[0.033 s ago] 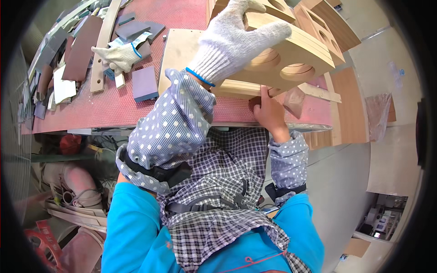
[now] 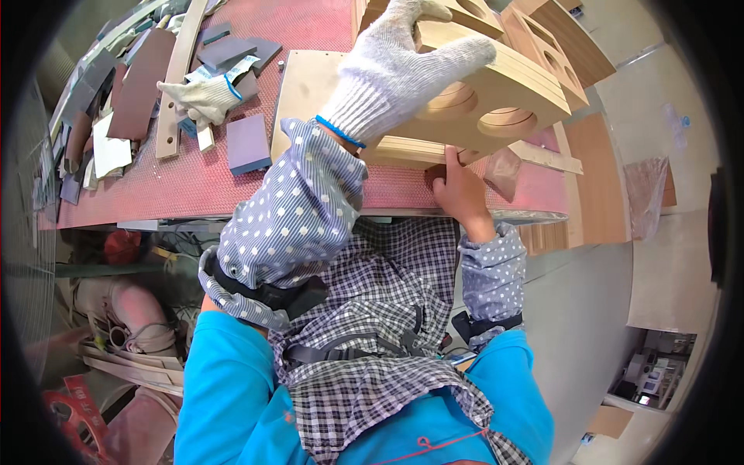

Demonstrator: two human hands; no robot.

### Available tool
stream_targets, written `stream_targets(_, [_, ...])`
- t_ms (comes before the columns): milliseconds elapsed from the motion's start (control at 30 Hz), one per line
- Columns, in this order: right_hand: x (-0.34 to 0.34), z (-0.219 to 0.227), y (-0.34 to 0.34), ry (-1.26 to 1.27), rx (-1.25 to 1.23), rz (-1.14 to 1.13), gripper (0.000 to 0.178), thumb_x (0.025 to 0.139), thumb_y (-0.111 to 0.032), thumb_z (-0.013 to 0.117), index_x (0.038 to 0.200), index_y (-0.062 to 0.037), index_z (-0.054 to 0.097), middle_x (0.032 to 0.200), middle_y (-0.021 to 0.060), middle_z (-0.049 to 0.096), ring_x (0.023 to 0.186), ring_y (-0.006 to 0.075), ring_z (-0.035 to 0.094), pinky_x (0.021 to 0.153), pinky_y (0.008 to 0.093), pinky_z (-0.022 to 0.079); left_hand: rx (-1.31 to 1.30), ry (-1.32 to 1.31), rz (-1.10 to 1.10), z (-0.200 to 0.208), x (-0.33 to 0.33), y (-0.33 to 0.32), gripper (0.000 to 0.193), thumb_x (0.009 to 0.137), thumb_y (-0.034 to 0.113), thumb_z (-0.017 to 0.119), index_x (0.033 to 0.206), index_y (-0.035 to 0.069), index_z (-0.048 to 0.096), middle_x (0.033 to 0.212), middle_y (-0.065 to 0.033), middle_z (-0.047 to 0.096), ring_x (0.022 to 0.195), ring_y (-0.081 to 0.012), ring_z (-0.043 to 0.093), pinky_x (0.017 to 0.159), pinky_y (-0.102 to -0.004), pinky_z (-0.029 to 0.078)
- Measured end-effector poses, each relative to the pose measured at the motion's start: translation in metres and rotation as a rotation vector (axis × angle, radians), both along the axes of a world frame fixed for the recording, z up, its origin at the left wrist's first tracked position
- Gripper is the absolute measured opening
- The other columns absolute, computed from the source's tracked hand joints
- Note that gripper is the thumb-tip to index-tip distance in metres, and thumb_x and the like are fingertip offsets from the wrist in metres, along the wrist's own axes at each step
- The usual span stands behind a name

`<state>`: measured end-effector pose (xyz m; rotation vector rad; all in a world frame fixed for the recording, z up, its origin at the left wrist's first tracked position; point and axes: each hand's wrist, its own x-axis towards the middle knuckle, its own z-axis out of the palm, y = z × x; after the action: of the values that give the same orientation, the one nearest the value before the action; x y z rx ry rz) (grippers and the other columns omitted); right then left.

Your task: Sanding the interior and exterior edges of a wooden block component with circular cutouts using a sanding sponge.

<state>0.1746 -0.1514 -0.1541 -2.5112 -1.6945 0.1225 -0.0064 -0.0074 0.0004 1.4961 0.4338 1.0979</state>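
Note:
My left hand (image 2: 399, 74), in a white knitted glove with a blue cuff edge, grips the upper edge of a pale wooden panel (image 2: 496, 89) with round cut-outs. Its thumb stretches along the panel and the fingers reach over the far side. The panel leans above the red mesh-textured table (image 2: 387, 190). Below it, my bare right hand (image 2: 463, 192) is closed at the lower wooden edge (image 2: 411, 153), one finger pointing up against the wood. A small dark brown patch shows beside its thumb; what those partly hidden fingers hold cannot be made out.
Left on the table lie a spare glove (image 2: 203, 98), a purple-grey block (image 2: 248, 142), a long wooden strip (image 2: 168, 124) and several abrasive-looking sheets (image 2: 143, 85). More cut-out wooden pieces (image 2: 546, 58) stand behind the panel. A plastic-wrapped piece (image 2: 503, 172) sits right of my right hand.

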Motion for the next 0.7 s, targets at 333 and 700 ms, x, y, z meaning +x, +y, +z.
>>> stream_targets(333, [-0.075,0.004,0.014,0.199,-0.039,0.039,0.091,0.084,-0.023,0.058,0.162,-0.0048,0.015,0.082,0.0257,0.07,0.075,0.0438,0.069,0.073,0.0554,0.055,0.17,0.033,0.109,-0.017,0.002,0.022,0.06,0.087,0.032,0.082,0.132,0.006,0.053,0.106,-0.0154,0.068,0.097,-0.0174,0.065,0.085,-0.0287,0.054])
stream_targets(700, [-0.108,-0.013,0.019,1.535,0.309,0.201,0.087,0.094,-0.003,0.054,0.165,-0.0109,0.004,0.064,0.004,0.057,0.048,0.011,0.052,0.047,0.0269,0.046,0.281,0.012,0.172,-0.015,0.002,0.014,0.045,0.085,0.02,0.082,0.119,0.0,0.058,0.113,-0.0102,0.061,0.105,-0.017,0.06,0.089,-0.0306,0.053])
